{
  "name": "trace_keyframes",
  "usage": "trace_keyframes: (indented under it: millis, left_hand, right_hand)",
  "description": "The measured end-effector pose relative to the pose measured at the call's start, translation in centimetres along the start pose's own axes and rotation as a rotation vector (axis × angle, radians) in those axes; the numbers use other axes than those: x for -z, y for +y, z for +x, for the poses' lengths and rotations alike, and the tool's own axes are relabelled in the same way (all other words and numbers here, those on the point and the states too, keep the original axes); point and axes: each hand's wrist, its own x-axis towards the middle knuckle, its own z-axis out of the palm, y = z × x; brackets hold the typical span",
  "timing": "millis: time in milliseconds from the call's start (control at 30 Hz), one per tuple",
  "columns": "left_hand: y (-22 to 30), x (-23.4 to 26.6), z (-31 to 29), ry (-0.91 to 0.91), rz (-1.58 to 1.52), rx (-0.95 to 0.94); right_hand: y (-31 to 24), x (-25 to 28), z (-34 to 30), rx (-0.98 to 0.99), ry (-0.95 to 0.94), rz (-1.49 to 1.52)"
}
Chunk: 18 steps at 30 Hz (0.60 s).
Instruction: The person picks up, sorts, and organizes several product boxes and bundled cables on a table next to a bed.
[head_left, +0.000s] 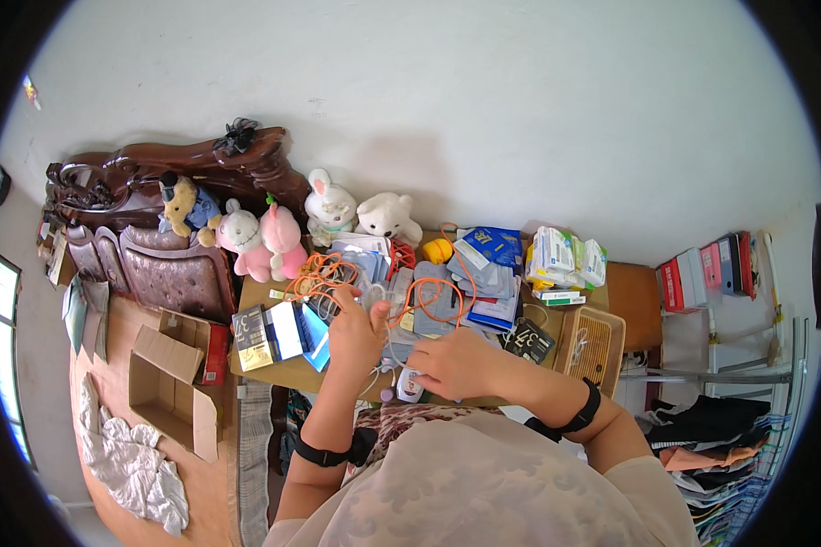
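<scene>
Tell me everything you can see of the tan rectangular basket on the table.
The tan, rectangular, open basket sits upright on the table, toward the right. It has a paler rim and ribbed floor; plastic or wicker, I can't tell. A small whitish item lies inside. The right forearm hides part of its near end; contact is unclear.

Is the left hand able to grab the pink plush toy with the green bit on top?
Probably yes: the left hand looks near the pink plush toy, and mainly a low tangle of orange cable seems to lie between them.
</scene>
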Motion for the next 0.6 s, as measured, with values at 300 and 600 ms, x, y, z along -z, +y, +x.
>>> trace_keyframes:
  millis: [300, 600]
  left_hand:
    - [4.5, 0.4, -1.7, -0.170, -0.509, -0.460]
    - [4.3, 0.7, -0.3, 0.194, -1.253, 0.137]
  right_hand:
    - [7.4, -1.3, 1.0, -0.253, 0.223, 1.018]
    - [3.6, -5.9, -1.5, -0.473, 0.015, 0.712]
